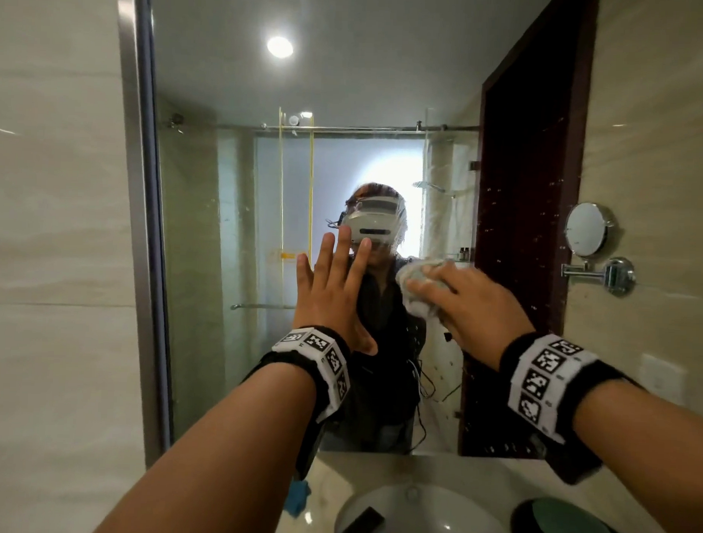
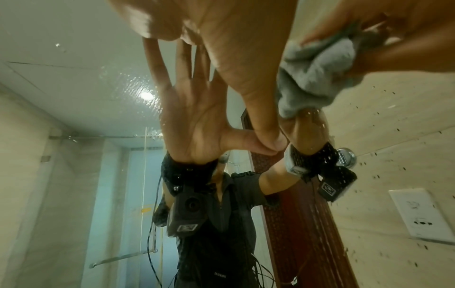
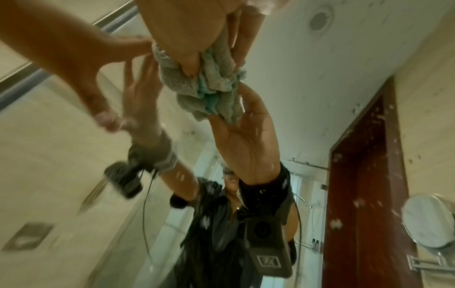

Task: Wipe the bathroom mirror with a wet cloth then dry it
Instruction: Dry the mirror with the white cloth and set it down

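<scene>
Mirror: the large wall mirror point(image 1: 230, 262) filled the middle of the head view, with a metal frame on its left edge; water drops and streaks were on the glass.
Desk: the pale desk point(image 1: 474, 470) lay just below the mirror, and a white basin point(image 1: 420, 520) was sunk into it.
Person in the mirror: the glass showed a person in dark clothes with a headset, both arms raised toward the mirror.
Dark round object: a black and green round thing point(image 1: 564, 525) stood on the desk below the mirror, to the right of the basin; I could not tell what it was.
Left hand: the left hand point(image 1: 333, 293) was flat against the mirror, left of the cloth, with its fingers point(image 1: 344, 250) straight and spread, grasping nothing; the left wrist view showed the thumb tip meeting its own reflection.
Right hand: the right hand point(image 1: 472, 306) pressed on the mirror, with its fingers point(image 3: 240, 52) curled into the cloth and grasping it.
Cloth: the grey and teal cloth point(image 1: 417, 284) was bunched between the right hand and the mirror glass, touching the glass near its middle height, toward its right side.
Small round mirror: a chrome shaving mirror point(image 1: 586, 230) hung on an arm on the tiled wall, right of the big mirror.
Blue cloth: a blue cloth point(image 1: 298, 499) lay on the desk below the mirror, left of the basin.
</scene>
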`<state>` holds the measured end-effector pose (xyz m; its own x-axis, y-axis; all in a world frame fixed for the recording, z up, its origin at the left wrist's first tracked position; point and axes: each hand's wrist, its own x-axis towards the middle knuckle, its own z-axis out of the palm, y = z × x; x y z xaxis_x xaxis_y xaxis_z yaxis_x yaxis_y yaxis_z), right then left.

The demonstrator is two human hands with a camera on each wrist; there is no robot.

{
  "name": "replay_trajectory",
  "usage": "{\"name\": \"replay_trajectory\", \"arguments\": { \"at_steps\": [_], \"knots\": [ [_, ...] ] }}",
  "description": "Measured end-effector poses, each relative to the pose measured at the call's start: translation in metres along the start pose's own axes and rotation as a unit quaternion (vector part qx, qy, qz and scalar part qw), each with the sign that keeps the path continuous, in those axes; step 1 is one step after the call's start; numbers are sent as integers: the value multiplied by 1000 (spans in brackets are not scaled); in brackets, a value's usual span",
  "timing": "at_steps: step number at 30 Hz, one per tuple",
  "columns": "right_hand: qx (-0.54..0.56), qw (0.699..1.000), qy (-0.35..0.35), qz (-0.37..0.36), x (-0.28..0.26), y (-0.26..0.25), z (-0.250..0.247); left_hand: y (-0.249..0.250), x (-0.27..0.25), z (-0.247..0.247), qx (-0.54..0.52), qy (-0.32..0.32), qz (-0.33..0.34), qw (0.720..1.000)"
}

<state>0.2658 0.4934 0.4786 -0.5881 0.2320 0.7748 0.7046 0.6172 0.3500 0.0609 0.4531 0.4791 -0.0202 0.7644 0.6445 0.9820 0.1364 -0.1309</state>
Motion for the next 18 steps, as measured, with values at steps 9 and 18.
{"name": "replay_trajectory", "arguments": {
  "at_steps": [9,18],
  "knots": [
    [60,989,72,110,33,-12,-8,-2,2,5,-6,10,6,1000],
    [-21,989,-58,-131,-33,-16,16,-1,3,6,-2,13,0,1000]
  ]
}}
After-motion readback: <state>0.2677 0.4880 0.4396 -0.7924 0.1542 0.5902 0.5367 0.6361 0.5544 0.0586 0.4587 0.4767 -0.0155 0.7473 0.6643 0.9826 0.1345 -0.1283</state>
